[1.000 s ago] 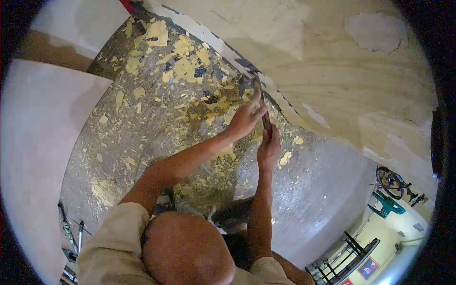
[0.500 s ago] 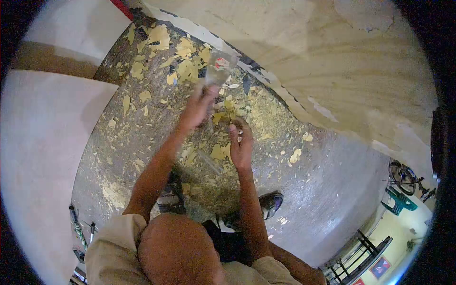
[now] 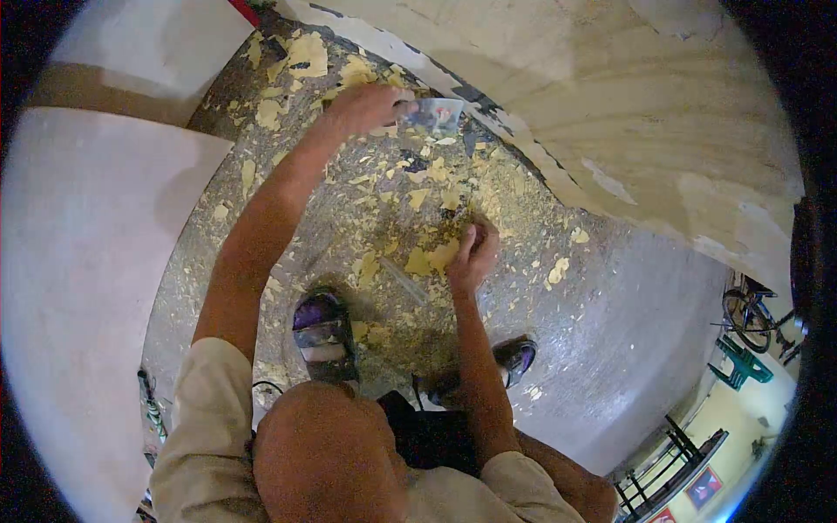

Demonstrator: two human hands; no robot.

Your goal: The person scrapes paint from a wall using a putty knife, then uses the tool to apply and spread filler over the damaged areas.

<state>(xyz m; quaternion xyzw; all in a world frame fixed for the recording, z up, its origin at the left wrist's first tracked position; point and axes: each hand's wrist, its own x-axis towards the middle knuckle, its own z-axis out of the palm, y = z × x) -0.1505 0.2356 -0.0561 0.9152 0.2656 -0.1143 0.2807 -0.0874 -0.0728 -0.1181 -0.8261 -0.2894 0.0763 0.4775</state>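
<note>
My left hand (image 3: 370,108) is closed round a scraper held low over the floor near the wall's base. The scraper's wide, shiny blade (image 3: 436,114) bears a red mark and points right. My right hand (image 3: 475,251) is lower and further right, fingers curled and thumb close to them; what they hold, if anything, cannot be made out. Yellow paint flakes (image 3: 418,261) lie about it on the grey floor (image 3: 610,296). A clear narrow strip (image 3: 404,281) rests on the floor left of that hand.
A peeling, cream-coloured wall surface (image 3: 663,113) slants along the upper right. To the left is a pale panel (image 3: 87,261). My sandalled feet (image 3: 324,336) are below the hands. A green plastic chair (image 3: 739,363) and a bicycle (image 3: 750,318) stand far right.
My left hand has moved up with the scraper, whose blade has turned from pointing up to pointing right. My right hand appears slightly lower and further right; the view has shifted a little.
</note>
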